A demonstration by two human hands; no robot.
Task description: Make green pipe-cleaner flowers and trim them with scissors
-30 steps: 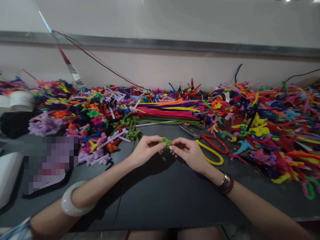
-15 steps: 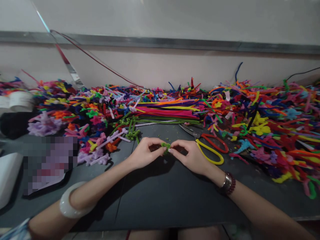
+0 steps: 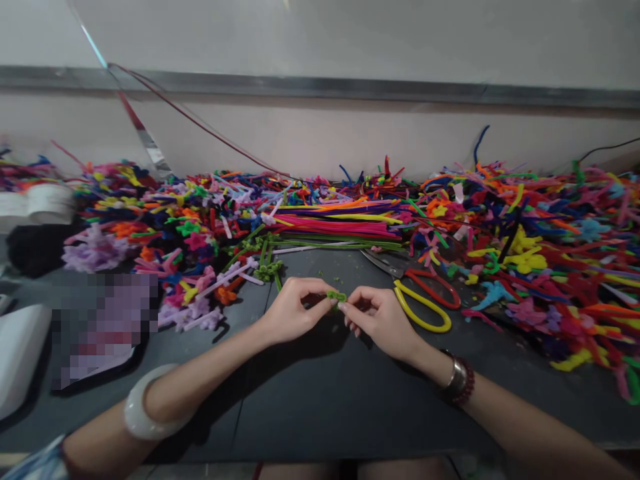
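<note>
My left hand (image 3: 293, 311) and my right hand (image 3: 380, 319) meet over the dark table (image 3: 320, 400), both pinching a small green pipe-cleaner piece (image 3: 336, 295) between fingertips. The fingers of both hands are curled closed around it. Just beyond the right hand lie scissors (image 3: 420, 300) with yellow and red handles. A few green stemmed pipe-cleaner pieces (image 3: 265, 263) lie just behind the left hand.
A wide heap of coloured pipe cleaners and pipe-cleaner flowers (image 3: 525, 233) runs along the wall. Straight pipe cleaners (image 3: 340, 223) lie bundled in the middle. A white object (image 3: 17, 353) sits at the left edge, white rolls (image 3: 45, 202) at far left.
Both hands stayed together on the green piece, working it with small finger movements; the piece now looks smaller and more compact between the fingertips.
</note>
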